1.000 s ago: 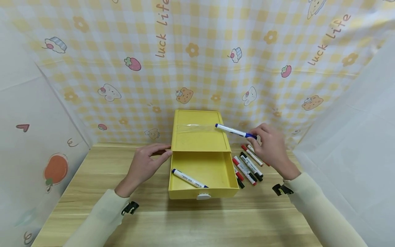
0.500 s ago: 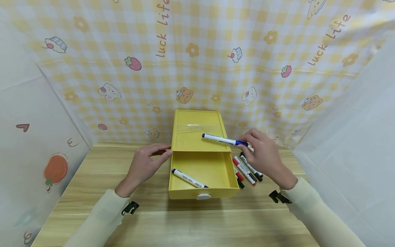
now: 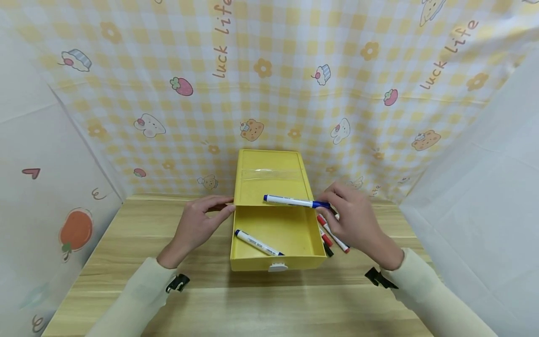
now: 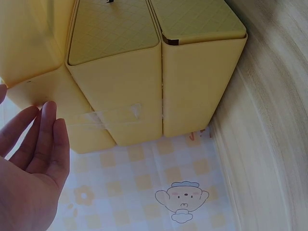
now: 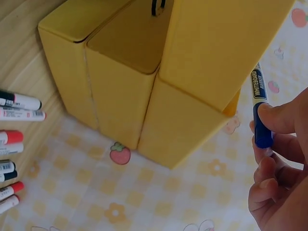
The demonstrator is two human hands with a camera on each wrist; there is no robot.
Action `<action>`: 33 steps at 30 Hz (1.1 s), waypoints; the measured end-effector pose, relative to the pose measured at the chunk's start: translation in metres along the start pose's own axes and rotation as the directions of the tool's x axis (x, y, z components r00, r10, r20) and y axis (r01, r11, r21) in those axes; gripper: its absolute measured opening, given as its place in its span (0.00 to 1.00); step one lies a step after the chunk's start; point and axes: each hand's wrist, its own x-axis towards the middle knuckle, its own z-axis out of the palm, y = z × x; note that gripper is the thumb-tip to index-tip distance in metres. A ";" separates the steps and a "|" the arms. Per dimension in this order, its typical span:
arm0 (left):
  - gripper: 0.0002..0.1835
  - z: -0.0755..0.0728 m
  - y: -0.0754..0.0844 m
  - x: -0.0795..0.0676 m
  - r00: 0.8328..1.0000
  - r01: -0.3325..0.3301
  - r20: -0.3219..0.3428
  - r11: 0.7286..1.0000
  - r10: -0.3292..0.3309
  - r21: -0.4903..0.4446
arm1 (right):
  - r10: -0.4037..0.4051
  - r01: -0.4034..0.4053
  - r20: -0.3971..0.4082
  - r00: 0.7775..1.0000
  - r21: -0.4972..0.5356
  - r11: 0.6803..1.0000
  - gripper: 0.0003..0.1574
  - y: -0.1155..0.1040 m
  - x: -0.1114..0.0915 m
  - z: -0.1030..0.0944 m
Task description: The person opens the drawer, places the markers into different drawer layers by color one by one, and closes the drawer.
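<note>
My right hand pinches a blue-capped whiteboard marker by its cap. The marker lies nearly level above the front edge of a yellow drawer cabinet, its tip end pointing left. Below it, the top drawer is pulled out, and another blue marker lies slanted inside. My left hand rests at the cabinet's left side near the top corner. In the left wrist view its fingers are relaxed against the yellow side and hold nothing. From the right wrist, the marker's blue cap sits between thumb and fingers.
To the cabinet's right, several red and black markers lie on the wooden table, partly hidden by my right hand. Two lower drawers show as closed. A checked cloth hangs behind.
My right hand has brought the blue marker left and toward me, from beside the cabinet top to above the open drawer's back edge. The left hand stays put.
</note>
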 end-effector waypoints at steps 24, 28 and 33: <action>0.10 0.001 -0.001 0.000 1.000 -0.020 -0.008 1.000 0.020 -0.001 | -0.069 0.065 0.111 0.991 0.042 0.997 0.12 -0.028 0.006 0.004; 0.11 0.001 -0.002 0.000 1.000 -0.017 -0.006 1.000 0.017 -0.004 | -0.060 0.056 0.154 0.986 0.032 0.998 0.11 -0.032 0.008 0.006; 0.10 0.001 -0.002 0.000 1.000 -0.024 -0.011 1.000 0.024 -0.018 | -0.054 0.050 0.192 0.980 0.022 0.998 0.10 -0.035 0.011 0.009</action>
